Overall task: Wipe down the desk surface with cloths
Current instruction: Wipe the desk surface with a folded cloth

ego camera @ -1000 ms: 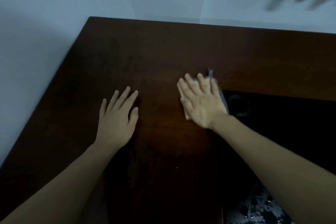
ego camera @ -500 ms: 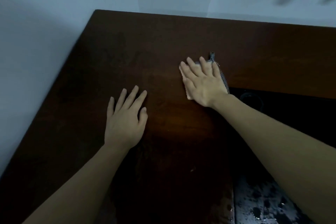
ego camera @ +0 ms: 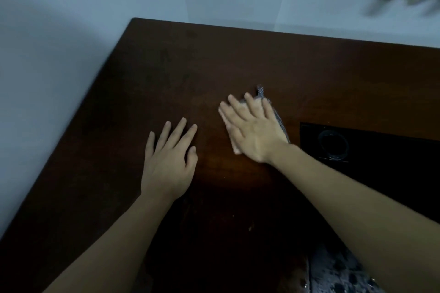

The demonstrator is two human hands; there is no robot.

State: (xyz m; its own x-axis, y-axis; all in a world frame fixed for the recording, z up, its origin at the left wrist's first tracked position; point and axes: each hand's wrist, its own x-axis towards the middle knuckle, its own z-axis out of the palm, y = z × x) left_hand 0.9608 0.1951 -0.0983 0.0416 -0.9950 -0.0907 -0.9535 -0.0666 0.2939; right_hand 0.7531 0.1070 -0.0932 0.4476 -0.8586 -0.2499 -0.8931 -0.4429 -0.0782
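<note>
Your right hand (ego camera: 254, 131) lies flat on the cloth (ego camera: 277, 115), fingers straight, pressing it down on the dark brown bench (ego camera: 238, 59). That grip is loose, not curled round the cloth. The cloth sits near the middle of the bench, and only its grey edge peeks out past your fingers and along the side of your hand. Your left hand (ego camera: 167, 162) rests flat on the bare wood just beside it, fingers spread, holding nothing. To the right lies a black pad (ego camera: 381, 150) with a round ring (ego camera: 333, 144) on it.
</note>
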